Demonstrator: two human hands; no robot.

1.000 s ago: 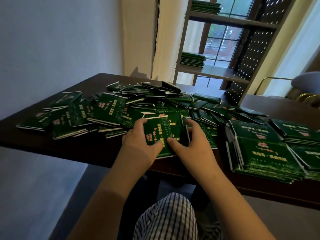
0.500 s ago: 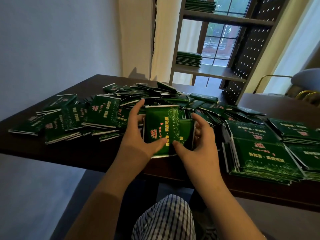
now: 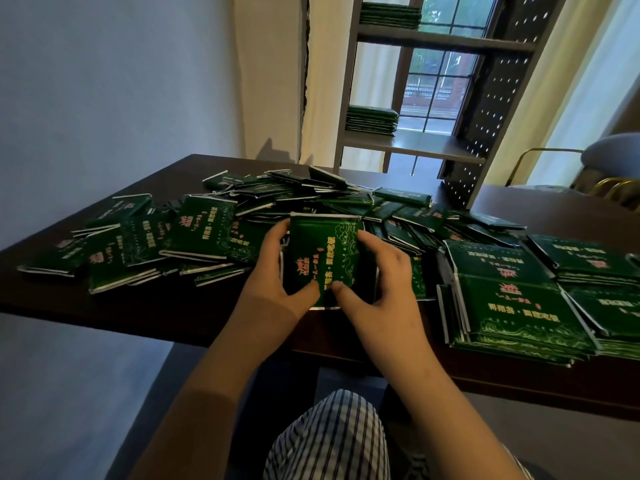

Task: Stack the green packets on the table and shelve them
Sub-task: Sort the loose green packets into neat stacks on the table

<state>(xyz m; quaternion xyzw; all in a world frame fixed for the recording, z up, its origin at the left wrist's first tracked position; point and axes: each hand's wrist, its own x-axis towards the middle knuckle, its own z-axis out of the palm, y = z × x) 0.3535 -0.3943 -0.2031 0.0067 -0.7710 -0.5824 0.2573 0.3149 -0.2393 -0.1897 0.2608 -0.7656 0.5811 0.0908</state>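
The left grip [image 3: 273, 275] and right grip [image 3: 377, 285] are clamping a stack of green packets [image 3: 323, 251] between them, thumbs on its face, over the table [image 3: 104, 306]. Loose packets [image 3: 194, 233] are lying left of the grips, squared stacks [image 3: 512, 299] right.

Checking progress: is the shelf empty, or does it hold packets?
Not empty: a green stack lies on the lower shelf, a second stack on the upper shelf.
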